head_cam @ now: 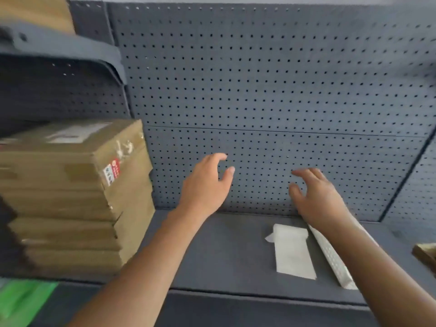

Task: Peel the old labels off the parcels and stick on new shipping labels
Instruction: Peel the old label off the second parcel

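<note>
Two empty hands, left hand [204,185] and right hand [317,197], beside stacked parcels [70,199].

— Hands?
— Left hand [205,185] and right hand [316,197]: both bare. Left thumbnail [231,170] cut short.
— Arms?
— Left forearm [146,256] and right forearm [377,267]: bare from wrist to frame edge. Finer detail lost to blur.
</note>
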Available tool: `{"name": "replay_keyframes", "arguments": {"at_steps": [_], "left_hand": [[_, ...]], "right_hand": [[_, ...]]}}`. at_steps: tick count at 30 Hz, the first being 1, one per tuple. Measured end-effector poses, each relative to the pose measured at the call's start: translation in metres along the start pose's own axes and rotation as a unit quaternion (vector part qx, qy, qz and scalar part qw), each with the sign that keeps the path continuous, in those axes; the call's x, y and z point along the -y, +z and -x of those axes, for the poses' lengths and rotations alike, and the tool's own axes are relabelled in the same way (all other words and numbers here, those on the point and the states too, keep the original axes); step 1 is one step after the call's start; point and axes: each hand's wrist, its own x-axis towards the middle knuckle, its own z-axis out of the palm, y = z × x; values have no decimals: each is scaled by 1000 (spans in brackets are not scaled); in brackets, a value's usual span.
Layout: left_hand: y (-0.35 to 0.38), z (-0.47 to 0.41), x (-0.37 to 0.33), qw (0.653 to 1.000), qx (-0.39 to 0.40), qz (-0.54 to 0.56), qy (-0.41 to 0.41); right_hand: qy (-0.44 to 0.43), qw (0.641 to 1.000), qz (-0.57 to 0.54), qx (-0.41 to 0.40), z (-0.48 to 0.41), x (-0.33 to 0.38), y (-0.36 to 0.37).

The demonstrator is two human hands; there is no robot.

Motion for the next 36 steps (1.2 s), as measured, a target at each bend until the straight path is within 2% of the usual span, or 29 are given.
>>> {"name": "replay_keyframes", "arguments": {"at_steps": [5,14,17,20,23,27,30,33,36], "left_hand": [[-76,4,56,997,-68,-17,-38],[-189,34,93,975,-210,-14,-72],[-217,41,104,965,-254,17,-69],[-238,44,130,959,-264,-11,-99],[-257,47,169,949,-279,-31,-145],[-278,50,215,930,-317,-30,-181],[-292,50,244,914,-322,59,-239],[-297,43,263,902,-289,130,-293],[-295,33,273,888,-245,200,-333]], "right_hand": [[-75,997,-31,21,-28,86,42],[-205,966,-139,73,-54,211,98],[-223,954,-182,81,-57,241,113],[-220,947,-212,99,-60,266,124],[-196,940,-252,122,-61,286,132],[-119,913,-350,173,-60,309,142],[-26,880,-414,231,-60,327,152],[52,844,-466,259,-61,337,165],[62,812,-508,280,-56,348,170]]}}
